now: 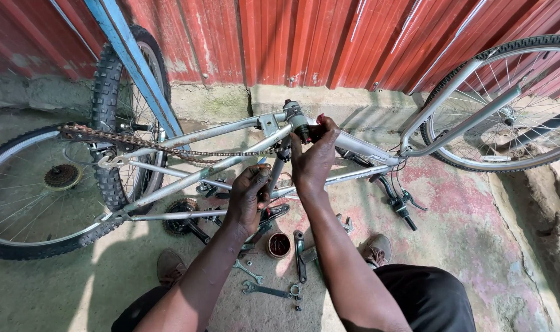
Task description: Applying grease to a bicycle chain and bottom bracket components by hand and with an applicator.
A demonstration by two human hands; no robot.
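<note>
A silver bicycle frame (pixel 231 161) stands upside down, bottom bracket shell (pixel 296 121) uppermost for access. The right hand (pixel 313 161) pinches its fingers on the shell; the left hand (pixel 248 198) curls closed around a tube. 2 wheels, 1 chain (pixel 169 147), 1 grease tin (pixel 278 245), 2 spanners (pixel 264 290) lie around.

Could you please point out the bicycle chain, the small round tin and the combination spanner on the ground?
bicycle chain (pixel 169 147): head view, mid-span.
small round tin (pixel 278 245): head view, red inside.
combination spanner (pixel 266 291): head view, shaft.
</note>
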